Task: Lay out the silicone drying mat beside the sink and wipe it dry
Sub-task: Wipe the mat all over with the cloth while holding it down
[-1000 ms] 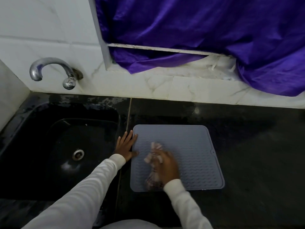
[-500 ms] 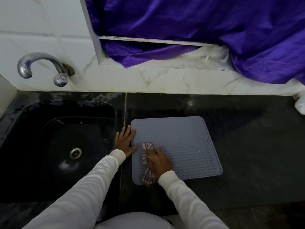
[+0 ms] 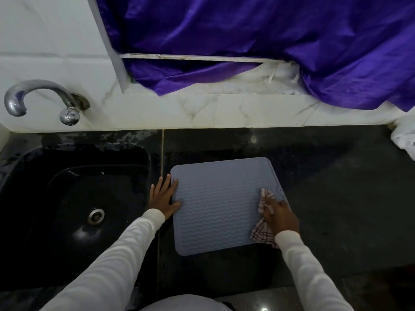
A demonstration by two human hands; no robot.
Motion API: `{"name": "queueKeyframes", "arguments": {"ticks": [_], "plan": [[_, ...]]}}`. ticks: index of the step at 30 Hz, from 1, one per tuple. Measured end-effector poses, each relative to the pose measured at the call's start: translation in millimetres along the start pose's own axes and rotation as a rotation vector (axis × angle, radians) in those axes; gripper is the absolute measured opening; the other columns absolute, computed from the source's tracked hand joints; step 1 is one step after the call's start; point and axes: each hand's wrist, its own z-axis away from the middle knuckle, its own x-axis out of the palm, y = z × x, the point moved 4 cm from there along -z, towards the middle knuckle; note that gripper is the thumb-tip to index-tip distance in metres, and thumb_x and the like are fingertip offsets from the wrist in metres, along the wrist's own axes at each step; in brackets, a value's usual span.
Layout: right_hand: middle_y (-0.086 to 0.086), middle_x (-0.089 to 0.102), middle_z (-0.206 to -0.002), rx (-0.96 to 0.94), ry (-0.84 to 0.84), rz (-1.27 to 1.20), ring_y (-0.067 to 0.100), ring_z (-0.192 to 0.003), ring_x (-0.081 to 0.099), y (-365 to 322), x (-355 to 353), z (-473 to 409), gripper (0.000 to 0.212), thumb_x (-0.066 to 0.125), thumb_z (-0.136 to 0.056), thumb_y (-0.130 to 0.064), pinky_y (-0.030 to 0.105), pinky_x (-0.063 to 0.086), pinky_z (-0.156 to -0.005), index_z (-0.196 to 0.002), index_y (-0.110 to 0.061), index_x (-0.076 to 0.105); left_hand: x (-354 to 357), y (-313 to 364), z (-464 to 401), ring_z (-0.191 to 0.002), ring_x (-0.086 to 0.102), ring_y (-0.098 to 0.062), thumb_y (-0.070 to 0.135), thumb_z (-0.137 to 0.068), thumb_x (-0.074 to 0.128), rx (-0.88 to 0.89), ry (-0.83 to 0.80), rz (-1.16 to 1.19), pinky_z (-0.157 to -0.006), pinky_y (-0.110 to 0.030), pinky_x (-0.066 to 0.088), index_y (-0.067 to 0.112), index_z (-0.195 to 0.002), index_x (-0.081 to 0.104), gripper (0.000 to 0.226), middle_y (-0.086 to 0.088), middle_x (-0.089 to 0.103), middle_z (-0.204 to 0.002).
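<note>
A grey-blue silicone drying mat (image 3: 222,205) with a wavy ribbed surface lies flat on the dark counter, just right of the sink (image 3: 74,212). My left hand (image 3: 163,197) rests flat with fingers spread on the mat's left edge. My right hand (image 3: 279,215) presses a checked cloth (image 3: 263,234) onto the mat's right edge, fingers closed over it. Small water drops show on the mat's middle.
A chrome tap (image 3: 45,97) juts from the white marble wall above the black sink. A purple curtain (image 3: 269,41) hangs over the ledge behind. The dark counter (image 3: 336,187) stretches right, with a white bag (image 3: 404,140) at its far right edge.
My right hand has slid the cloth from the mat's lower left across to its right edge. My left hand has stayed on the mat's left edge.
</note>
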Motion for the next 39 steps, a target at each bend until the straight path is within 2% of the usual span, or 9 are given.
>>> {"name": "queueKeyframes", "arguments": {"ticks": [8, 12, 18, 23, 28, 32, 34, 36, 39], "plan": [[0.016, 0.050, -0.124, 0.139, 0.050, -0.013, 0.042, -0.102, 0.059, 53, -20, -24, 0.054, 0.051, -0.091, -0.046, 0.045, 0.047, -0.085, -0.143, -0.038, 0.037, 0, 1, -1, -0.143, -0.020, -0.014, 0.053, -0.085, 0.050, -0.043, 0.001, 0.013, -0.114, -0.043, -0.015, 0.035, -0.150, -0.001, 0.085, 0.009, -0.016, -0.156], [0.016, 0.050, -0.121, 0.162, 0.053, -0.052, 0.041, -0.099, 0.060, 52, -18, -25, 0.052, 0.051, -0.092, -0.045, 0.045, 0.049, -0.084, -0.142, -0.035, 0.040, -2, 3, 1, -0.140, -0.020, -0.008, 0.060, -0.074, 0.041, -0.041, 0.028, 0.039, -0.114, -0.041, -0.015, 0.035, -0.149, 0.001, 0.089, 0.014, -0.016, -0.152], [0.016, 0.050, -0.125, 0.174, 0.020, -0.139, 0.040, -0.107, 0.057, 49, -10, -11, 0.056, 0.052, -0.092, -0.044, 0.046, 0.046, -0.091, -0.144, -0.035, 0.035, -4, 4, 4, -0.142, -0.019, -0.013, 0.042, -0.092, 0.051, -0.042, 0.037, 0.054, -0.114, -0.041, -0.016, 0.032, -0.150, -0.001, 0.079, 0.006, -0.010, -0.159], [0.017, 0.051, -0.117, 0.176, 0.108, -0.166, 0.042, -0.100, 0.058, 27, -25, 7, 0.049, 0.056, -0.091, -0.038, 0.048, 0.047, -0.086, -0.137, -0.026, 0.046, -5, 2, 4, -0.139, -0.021, -0.008, 0.065, -0.075, 0.033, -0.019, 0.042, 0.074, -0.112, -0.039, -0.018, 0.034, -0.150, 0.004, 0.086, 0.008, -0.009, -0.158], [0.008, 0.056, -0.119, -0.106, 0.225, -0.363, 0.031, -0.102, 0.060, -55, -31, 34, 0.037, 0.058, -0.091, -0.029, 0.041, 0.048, -0.086, -0.127, -0.031, 0.056, -1, 2, 3, -0.143, -0.018, -0.013, 0.070, -0.065, 0.021, -0.016, 0.060, 0.036, -0.112, -0.038, -0.018, 0.033, -0.150, 0.003, 0.094, 0.009, -0.010, -0.157], [-0.002, 0.059, -0.117, -0.331, 0.058, -0.511, 0.014, -0.103, 0.057, -143, 18, 57, 0.032, 0.063, -0.086, -0.034, 0.030, 0.046, -0.090, -0.118, -0.033, 0.060, -1, 0, 1, -0.144, -0.016, -0.017, 0.069, -0.066, 0.021, -0.025, 0.046, -0.003, -0.113, -0.041, -0.015, 0.033, -0.150, 0.003, 0.094, 0.012, -0.016, -0.153], [0.001, 0.057, -0.122, -0.425, -0.036, -0.409, 0.018, -0.104, 0.057, -184, 53, 70, 0.036, 0.058, -0.086, -0.033, 0.029, 0.047, -0.091, -0.122, -0.032, 0.058, -1, 1, 1, -0.145, -0.014, -0.019, 0.067, -0.070, 0.027, -0.019, 0.046, -0.017, -0.113, -0.041, -0.015, 0.031, -0.150, 0.004, 0.091, 0.012, -0.017, -0.151], [0.006, 0.049, -0.130, -0.518, -0.109, -0.204, 0.027, -0.102, 0.059, -211, 86, 86, 0.045, 0.051, -0.088, -0.033, 0.037, 0.051, -0.087, -0.133, -0.027, 0.049, -1, 0, 1, -0.146, -0.011, -0.022, 0.059, -0.075, 0.036, -0.007, 0.059, -0.042, -0.113, -0.040, -0.015, 0.029, -0.151, 0.005, 0.088, 0.007, -0.012, -0.154], [0.014, 0.051, -0.129, -0.542, -0.073, 0.019, 0.033, -0.079, 0.065, -213, 99, 96, 0.044, 0.034, -0.091, -0.039, 0.039, 0.055, -0.061, -0.130, -0.020, 0.045, 0, -1, 1, -0.144, -0.016, -0.019, 0.062, -0.073, 0.032, 0.004, 0.059, -0.045, -0.111, -0.039, -0.018, 0.029, -0.150, 0.002, 0.089, 0.004, -0.009, -0.157]]}}
